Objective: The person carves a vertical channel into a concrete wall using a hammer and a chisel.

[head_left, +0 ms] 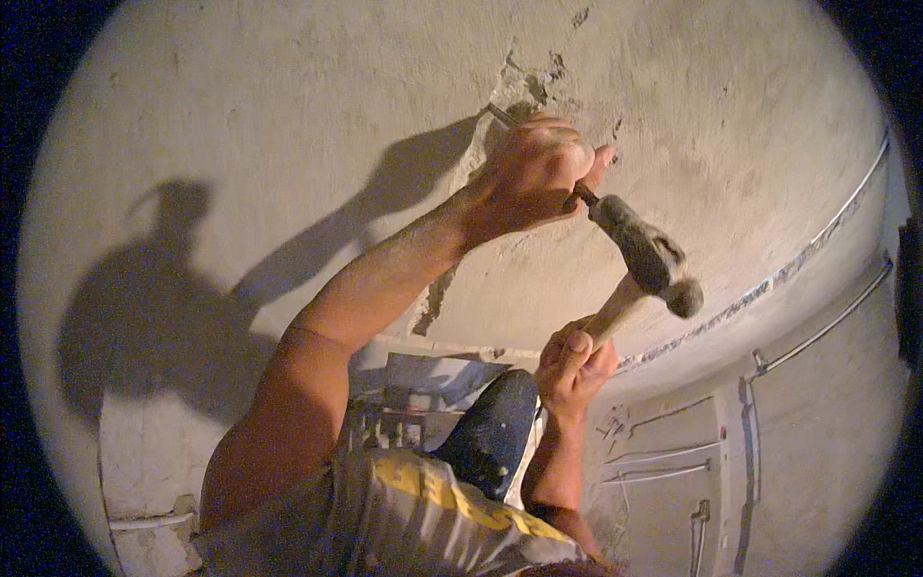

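Left hand (534, 178) clenched around a chisel (500, 116) with its tip against the chipped plaster wall (288, 96), right hand (574, 361) gripping a wooden-handled hammer (646, 258), hammer head just beside the chisel's struck end

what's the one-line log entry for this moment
left hand: grips chisel, tip on plaster wall | right hand: grips hammer, head at chisel's rear end | plaster chipped above the tip

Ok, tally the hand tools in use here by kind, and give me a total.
Hammer, held by the right hand: 1
Chisel, held against the plaster wall by the left hand: 1
Total: 2
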The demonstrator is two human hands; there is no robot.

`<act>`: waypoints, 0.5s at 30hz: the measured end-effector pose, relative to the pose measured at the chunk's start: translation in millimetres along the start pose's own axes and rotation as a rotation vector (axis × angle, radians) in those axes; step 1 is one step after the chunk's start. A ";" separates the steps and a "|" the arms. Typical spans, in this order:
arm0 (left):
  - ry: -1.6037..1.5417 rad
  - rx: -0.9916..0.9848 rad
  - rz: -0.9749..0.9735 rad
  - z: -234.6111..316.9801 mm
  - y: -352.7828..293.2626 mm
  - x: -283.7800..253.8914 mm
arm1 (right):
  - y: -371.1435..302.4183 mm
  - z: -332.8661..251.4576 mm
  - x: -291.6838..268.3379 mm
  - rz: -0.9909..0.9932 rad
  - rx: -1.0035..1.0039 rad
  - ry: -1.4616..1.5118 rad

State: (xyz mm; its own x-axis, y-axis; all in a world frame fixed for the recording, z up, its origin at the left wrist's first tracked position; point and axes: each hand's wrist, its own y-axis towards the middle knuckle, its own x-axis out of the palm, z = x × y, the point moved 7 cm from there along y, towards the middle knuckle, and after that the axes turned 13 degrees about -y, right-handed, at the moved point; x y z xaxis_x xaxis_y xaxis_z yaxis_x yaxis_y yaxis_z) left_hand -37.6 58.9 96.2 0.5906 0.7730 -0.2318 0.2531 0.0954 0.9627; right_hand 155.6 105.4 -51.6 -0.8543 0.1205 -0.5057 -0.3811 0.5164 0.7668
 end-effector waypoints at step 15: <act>0.062 -0.138 0.002 -5.2 -1.0 -6.2 | 3.4 2.3 -7.8 0.034 0.012 0.197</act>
State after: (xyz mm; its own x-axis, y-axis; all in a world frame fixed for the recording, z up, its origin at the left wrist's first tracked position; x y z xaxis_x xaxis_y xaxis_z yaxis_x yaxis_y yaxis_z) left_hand -45.6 57.2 97.4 0.5411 0.8103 -0.2248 0.1418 0.1756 0.9742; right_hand 161.8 108.2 -45.9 -0.9195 -0.0294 -0.3920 -0.3479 0.5251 0.7767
